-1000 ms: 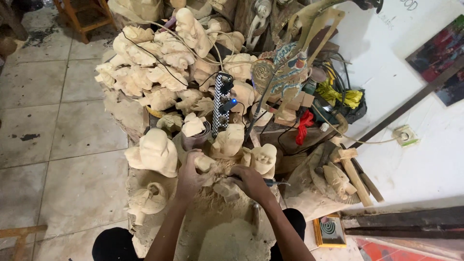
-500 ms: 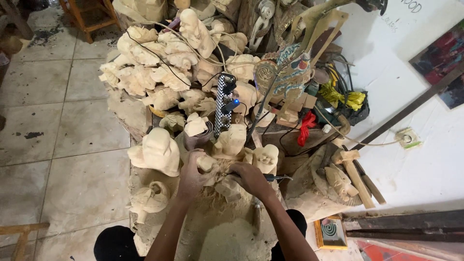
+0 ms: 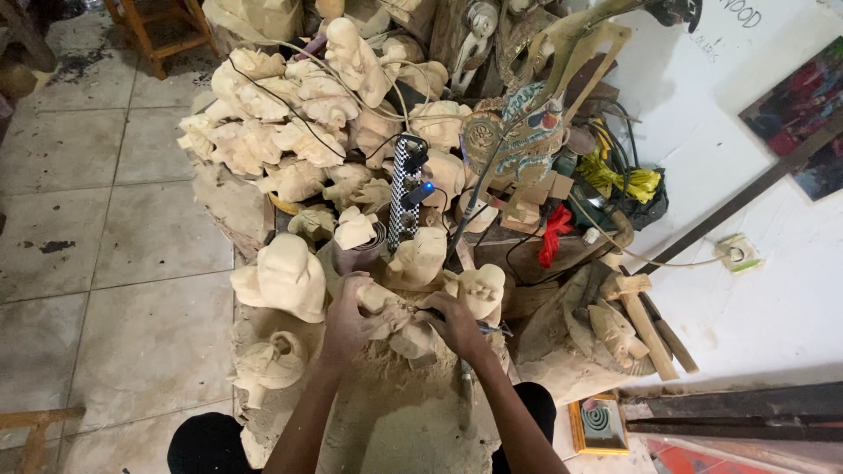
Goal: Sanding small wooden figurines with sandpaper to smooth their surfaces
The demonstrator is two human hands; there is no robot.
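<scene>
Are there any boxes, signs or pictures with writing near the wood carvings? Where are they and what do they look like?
Small flat box: on the floor at the bottom right, yellow edges, a dark panel with a coil drawn on it.
Poster: on the white wall at the far right, dark with red patches, tilted.
Handwriting: dark marks on the wall at the top right.

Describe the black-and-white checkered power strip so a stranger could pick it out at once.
Start at the big heap of pale unpainted wooden carvings piled above the two hands, the left hand and the right hand. Near the heap's middle, just above the hands, a narrow black-and-white checkered power strip stands roughly upright. It alone is patterned, with a small blue light glowing at its right side among plain wood figures.
</scene>
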